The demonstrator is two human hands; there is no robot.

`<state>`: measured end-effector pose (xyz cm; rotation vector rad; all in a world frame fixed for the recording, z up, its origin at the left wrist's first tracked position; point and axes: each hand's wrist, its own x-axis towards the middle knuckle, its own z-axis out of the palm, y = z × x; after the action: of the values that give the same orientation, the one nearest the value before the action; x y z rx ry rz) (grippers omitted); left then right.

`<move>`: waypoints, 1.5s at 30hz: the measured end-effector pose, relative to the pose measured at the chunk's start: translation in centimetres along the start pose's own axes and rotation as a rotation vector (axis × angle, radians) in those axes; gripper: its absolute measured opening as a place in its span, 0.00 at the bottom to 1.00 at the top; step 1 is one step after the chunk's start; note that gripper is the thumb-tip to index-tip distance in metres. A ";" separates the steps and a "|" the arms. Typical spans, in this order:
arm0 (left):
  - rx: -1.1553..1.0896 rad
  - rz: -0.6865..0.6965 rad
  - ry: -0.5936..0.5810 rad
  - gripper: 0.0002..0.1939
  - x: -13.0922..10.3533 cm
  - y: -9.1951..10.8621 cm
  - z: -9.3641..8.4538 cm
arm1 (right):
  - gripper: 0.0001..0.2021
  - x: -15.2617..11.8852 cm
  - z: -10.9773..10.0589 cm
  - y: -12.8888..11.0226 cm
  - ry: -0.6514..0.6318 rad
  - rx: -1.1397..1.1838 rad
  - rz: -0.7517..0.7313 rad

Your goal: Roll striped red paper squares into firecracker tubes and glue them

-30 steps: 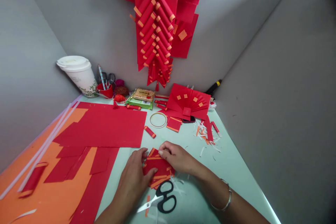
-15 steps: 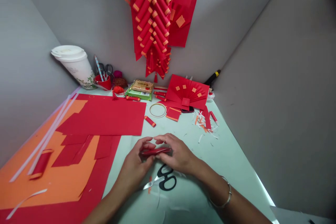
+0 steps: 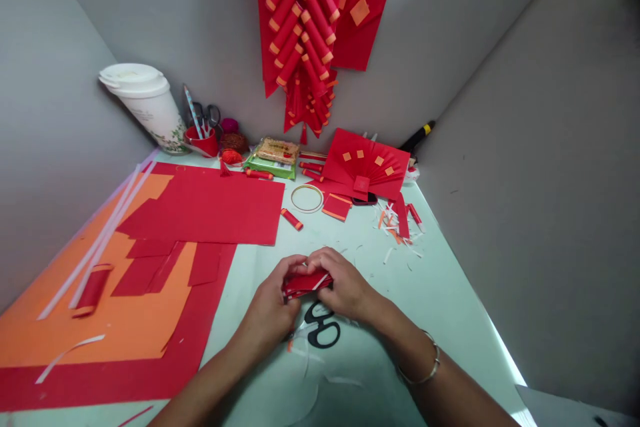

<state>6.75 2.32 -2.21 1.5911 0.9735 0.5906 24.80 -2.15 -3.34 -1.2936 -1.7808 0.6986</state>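
A folded piece of red paper (image 3: 306, 282) with white edges is held between both hands above the pale green table. My left hand (image 3: 274, 300) is closed on its left end, thumb in front and fingers curled behind. My right hand (image 3: 345, 283) grips the right end the same way, its fingertips close to the left ones. The fingers cover both ends of the paper. Just below the hands lie black-handled scissors (image 3: 323, 333), their blades partly hidden by my left hand.
Red card sheets (image 3: 230, 210) and orange sheets (image 3: 150, 327) cover the left side. A white cup (image 3: 150, 107) and a red pen holder (image 3: 203, 142) stand at the back. Paper scraps (image 3: 395, 227) lie right, near a red fan card (image 3: 365, 163). Paper firecrackers (image 3: 300, 20) hang on the wall.
The folded red paper has been tilted so more of its red face shows, and both hands have closed more tightly around it. The whole view has shifted slightly.
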 end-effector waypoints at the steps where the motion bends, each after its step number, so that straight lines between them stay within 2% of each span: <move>1: 0.004 0.006 -0.009 0.35 0.0 0.0 0.1 | 0.23 0.0 0.0 0.0 -0.006 0.003 -0.007; 7: 0.022 0.009 -0.008 0.35 -0.3 0.0 0.3 | 0.18 -0.3 0.2 0.2 0.022 0.002 0.009; 14: -0.027 -0.070 0.097 0.28 -0.3 0.9 -0.4 | 0.14 -0.5 0.2 -0.3 0.043 0.015 0.087; 20: -0.064 -0.118 0.105 0.29 0.0 0.9 -0.6 | 0.20 -0.3 -0.2 -0.3 0.009 -0.019 0.110; 24: -0.083 -0.103 0.071 0.31 -0.2 0.6 -0.3 | 0.23 -0.4 -0.5 0.1 -0.017 -0.077 0.069; 28: -0.102 -0.082 0.044 0.34 -0.4 0.5 -0.1 | 0.20 -0.6 -0.2 0.3 -0.007 -0.066 0.041; 34: -0.080 -0.060 0.015 0.35 -0.9 1.0 0.0 | 0.17 -0.7 0.4 0.0 0.063 -0.050 -0.026; 40: 0.011 -0.014 0.046 0.34 -1.0 1.4 -0.1 | 0.19 -0.7 0.7 -0.1 0.046 -0.066 -0.044; 45: 0.037 -0.048 0.084 0.32 -0.7 0.8 -0.2 | 0.18 -0.8 0.3 -0.8 0.023 -0.050 -0.054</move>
<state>6.48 1.83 -1.29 1.5816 1.0883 0.6133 24.27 -3.16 -3.10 -1.2761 -1.8186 0.6106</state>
